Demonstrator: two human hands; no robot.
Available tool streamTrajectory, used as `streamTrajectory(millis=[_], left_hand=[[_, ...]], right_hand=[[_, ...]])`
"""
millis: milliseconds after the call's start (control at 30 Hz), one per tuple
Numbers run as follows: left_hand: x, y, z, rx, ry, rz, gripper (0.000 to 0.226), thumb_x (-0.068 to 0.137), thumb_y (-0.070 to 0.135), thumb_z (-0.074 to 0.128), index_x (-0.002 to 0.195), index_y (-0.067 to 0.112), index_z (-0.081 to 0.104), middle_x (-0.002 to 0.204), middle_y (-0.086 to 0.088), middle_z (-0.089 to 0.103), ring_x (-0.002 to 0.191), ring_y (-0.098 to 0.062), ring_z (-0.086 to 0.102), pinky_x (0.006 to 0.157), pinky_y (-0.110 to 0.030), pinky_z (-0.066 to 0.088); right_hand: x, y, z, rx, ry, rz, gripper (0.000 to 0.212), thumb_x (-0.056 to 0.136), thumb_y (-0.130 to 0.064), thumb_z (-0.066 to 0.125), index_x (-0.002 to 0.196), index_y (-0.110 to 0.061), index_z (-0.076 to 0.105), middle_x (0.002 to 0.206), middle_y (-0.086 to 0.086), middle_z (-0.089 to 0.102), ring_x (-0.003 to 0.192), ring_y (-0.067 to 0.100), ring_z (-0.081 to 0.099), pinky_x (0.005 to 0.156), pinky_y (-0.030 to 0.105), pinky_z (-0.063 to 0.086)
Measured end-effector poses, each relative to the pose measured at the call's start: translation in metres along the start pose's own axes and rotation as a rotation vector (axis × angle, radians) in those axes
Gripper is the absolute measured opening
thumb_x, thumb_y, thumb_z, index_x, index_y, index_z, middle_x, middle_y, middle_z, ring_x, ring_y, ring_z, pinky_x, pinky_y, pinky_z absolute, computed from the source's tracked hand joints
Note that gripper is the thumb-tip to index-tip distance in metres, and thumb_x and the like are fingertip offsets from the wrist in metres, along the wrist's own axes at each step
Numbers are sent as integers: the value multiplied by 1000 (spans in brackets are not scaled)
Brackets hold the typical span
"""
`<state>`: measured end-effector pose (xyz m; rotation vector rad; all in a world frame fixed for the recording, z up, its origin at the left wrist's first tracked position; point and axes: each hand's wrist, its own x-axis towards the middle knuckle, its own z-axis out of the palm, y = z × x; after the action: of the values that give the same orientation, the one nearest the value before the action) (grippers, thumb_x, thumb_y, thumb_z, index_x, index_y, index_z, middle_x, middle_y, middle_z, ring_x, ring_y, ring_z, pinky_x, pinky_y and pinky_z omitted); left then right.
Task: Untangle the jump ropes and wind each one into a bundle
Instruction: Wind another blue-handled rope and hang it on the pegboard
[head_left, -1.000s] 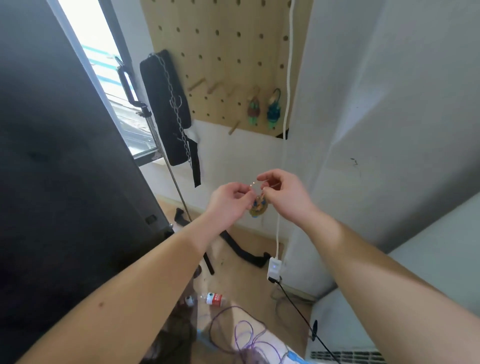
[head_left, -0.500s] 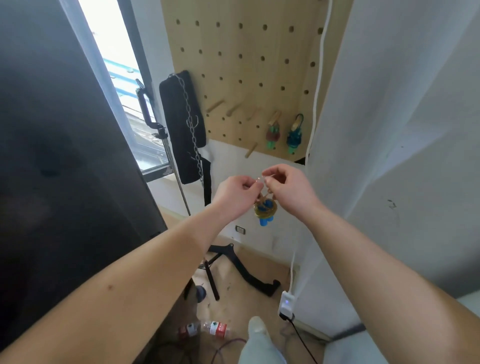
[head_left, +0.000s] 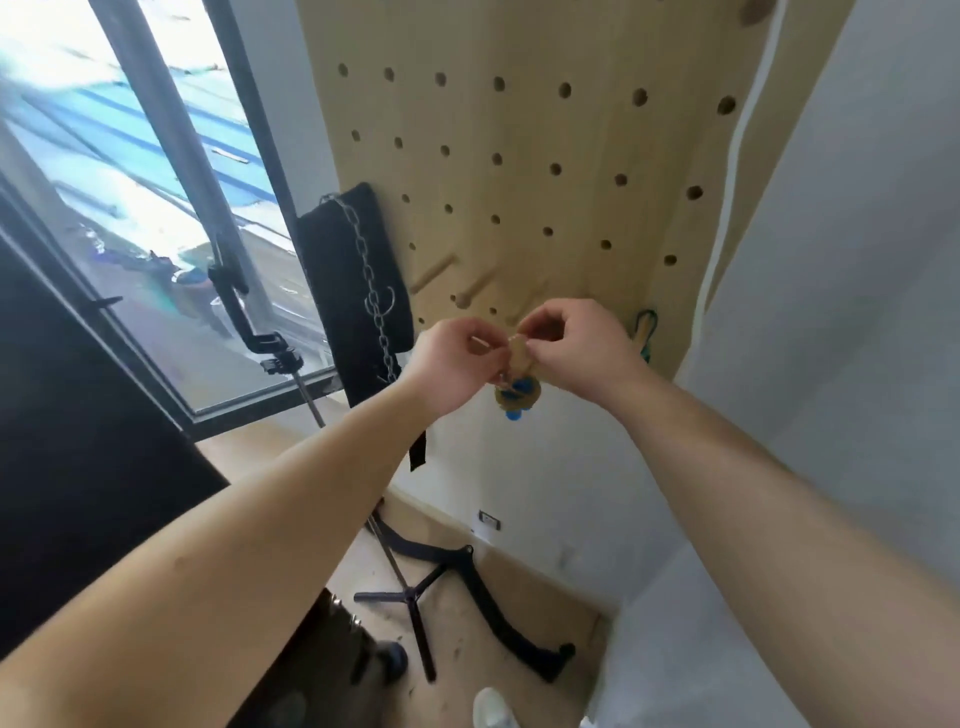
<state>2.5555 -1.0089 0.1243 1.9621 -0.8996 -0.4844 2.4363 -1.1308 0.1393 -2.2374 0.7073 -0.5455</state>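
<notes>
Two hands, both mine, meet in front of a wooden pegboard (head_left: 519, 182) on the far wall. A black pad (head_left: 337, 270) draped with a chain (head_left: 371, 291) hangs at its left edge, beside the window (head_left: 156, 208). A black tripod (head_left: 410, 597) stands on the floor below. Bare wooden pegs (head_left: 467, 293) jut out just left of my knuckles. My right hand (head_left: 576, 343) hides most of a second bundle (head_left: 645, 332) hanging at the board's right, near a white cable (head_left: 737, 156).

The jump rope bundle (head_left: 517, 392) hangs between my hands, close to the board, its long axis roughly upright and its blue handle ends pointing down.

My left hand (head_left: 452, 364) and right hand both curl tight, thumb and fingertips pinching the top of the bundle. What they pinch is too small to tell.
</notes>
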Motion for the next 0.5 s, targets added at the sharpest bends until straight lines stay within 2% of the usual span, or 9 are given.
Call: streamTrajectory(millis=[133, 200, 300, 400, 500], left_hand=[[50, 11, -2, 96, -34, -45, 6, 85, 28, 69, 87, 32, 65, 79, 9, 75, 77, -9, 72, 63, -31, 61], [69, 14, -2, 163, -56, -69, 8, 86, 27, 68, 85, 34, 63, 82, 9, 75, 77, -9, 70, 58, -27, 58], [95, 13, 3, 305, -74, -78, 8, 88, 24, 63, 90, 32, 65, 89, 6, 73, 69, -10, 66, 50, -22, 48], [114, 15, 3, 525, -167, 21, 19, 89, 21, 60, 103, 28, 71, 93, 8, 71, 71, -9, 63, 55, -21, 49], [131, 21, -3, 643, -278, 82, 24, 88, 17, 59, 100, 30, 74, 93, 11, 69, 74, -11, 65, 65, -24, 57]], right_hand=[[49, 6, 0, -81, -25, 28, 18, 90, -13, 60, 99, -24, 71, 94, -11, 69, 89, 9, 64, 72, 24, 48], [66, 9, 0, -110, -55, 40, 17, 90, -12, 59, 100, -21, 70, 93, -9, 67, 87, 13, 64, 68, 28, 49], [86, 18, 3, -182, -89, 62, 19, 88, -10, 61, 102, -17, 71, 100, -2, 70, 92, 18, 65, 80, 35, 56], [101, 31, 9, -255, -88, 76, 22, 88, -6, 59, 102, -17, 73, 102, 2, 72, 95, 21, 67, 84, 37, 57], [113, 39, 13, -279, -69, 92, 19, 88, -7, 61, 96, -20, 74, 98, -1, 72, 92, 19, 67, 82, 35, 58]])
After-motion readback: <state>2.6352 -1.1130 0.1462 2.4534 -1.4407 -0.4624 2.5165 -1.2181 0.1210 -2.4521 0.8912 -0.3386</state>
